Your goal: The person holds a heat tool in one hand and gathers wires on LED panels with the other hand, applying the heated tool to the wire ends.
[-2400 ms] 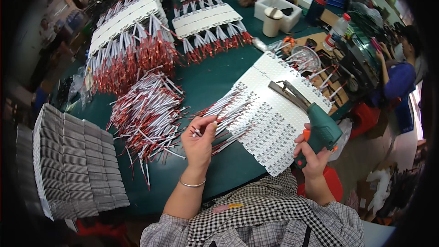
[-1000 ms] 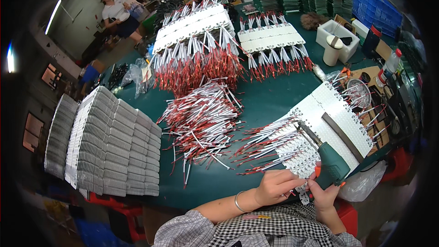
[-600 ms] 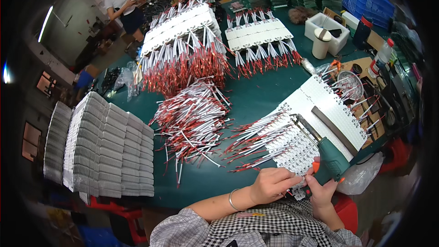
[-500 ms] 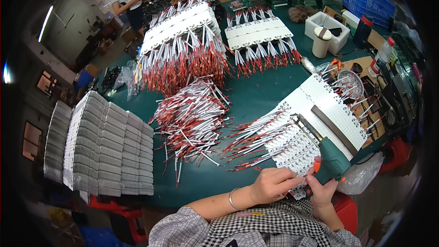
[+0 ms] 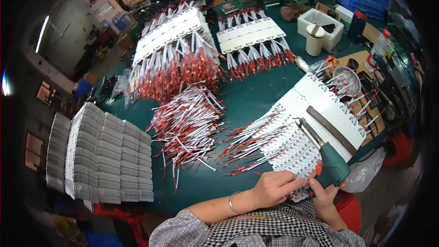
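Observation:
My right hand (image 5: 325, 195) is closed round the lower end of a green soldering gun (image 5: 336, 162) with an orange trigger. Its long metal tip points up and left over a white circuit board panel (image 5: 292, 153). My left hand (image 5: 274, 189) is beside it, thumb and forefinger pinched close to the right fingertips. What lies in that pinch is too small to make out. White wires with red ends (image 5: 251, 139) fan out from the panel's left side. A dark flat bar (image 5: 331, 130) lies across the panels.
Loose wires (image 5: 187, 128) lie heaped mid-table. Wired panels (image 5: 171, 34) are stacked behind them, with a smaller wired stack (image 5: 251, 34) alongside. Bare white panels (image 5: 107, 155) stand piled at left. A foam box (image 5: 336, 36), white canister (image 5: 314, 40) and bottle (image 5: 378, 48) stand at back right.
The view has shifted slightly. Both hands stay close together, the soldering gun still in the right one. A person in the background appears nearer, holding a white thing.

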{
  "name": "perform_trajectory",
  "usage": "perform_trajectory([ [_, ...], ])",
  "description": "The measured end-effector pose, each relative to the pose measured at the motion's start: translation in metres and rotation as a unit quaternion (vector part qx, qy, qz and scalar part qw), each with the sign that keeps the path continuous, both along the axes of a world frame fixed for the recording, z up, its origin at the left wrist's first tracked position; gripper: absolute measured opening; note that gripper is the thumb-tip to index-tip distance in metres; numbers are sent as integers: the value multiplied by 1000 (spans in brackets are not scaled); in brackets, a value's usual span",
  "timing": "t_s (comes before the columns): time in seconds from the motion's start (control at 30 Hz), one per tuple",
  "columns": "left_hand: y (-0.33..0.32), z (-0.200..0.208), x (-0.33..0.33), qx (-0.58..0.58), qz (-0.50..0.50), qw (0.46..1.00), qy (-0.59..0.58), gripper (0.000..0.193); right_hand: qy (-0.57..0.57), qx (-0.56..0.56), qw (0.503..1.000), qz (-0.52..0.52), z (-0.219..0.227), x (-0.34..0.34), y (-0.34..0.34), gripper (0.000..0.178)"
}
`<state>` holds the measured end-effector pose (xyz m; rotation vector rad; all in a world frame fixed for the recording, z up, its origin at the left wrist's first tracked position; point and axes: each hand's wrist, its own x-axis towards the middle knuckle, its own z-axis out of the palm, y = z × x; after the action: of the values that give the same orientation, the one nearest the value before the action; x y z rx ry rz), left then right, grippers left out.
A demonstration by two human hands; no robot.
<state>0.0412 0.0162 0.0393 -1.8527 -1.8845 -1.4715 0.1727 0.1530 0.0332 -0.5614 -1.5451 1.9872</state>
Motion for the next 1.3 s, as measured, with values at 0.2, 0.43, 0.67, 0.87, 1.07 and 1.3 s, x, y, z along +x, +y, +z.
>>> perform_trajectory([
  [0.2,2,4,2,-28,-25,999,8,35,15,22,1000,-11,4,-4,7,44],
  [0.43,5,2,-1,-28,-31,999,5,38,-10,47,998,50,-7,-1,18,47],
  [0.67,9,4,1,-39,-25,999,5,45,31,23,996,77,-7,0,28,46],
  [0.87,12,4,3,-52,-32,998,15,44,-3,27,998,50,-2,-1,27,28],
  [1.07,13,5,4,-83,-10,997,-7,47,10,39,999,-15,1,-6,23,29],
  [1.3,10,-11,-31,-124,99,987,-15,34,37,71,997,20,-1,17,53,49],
])
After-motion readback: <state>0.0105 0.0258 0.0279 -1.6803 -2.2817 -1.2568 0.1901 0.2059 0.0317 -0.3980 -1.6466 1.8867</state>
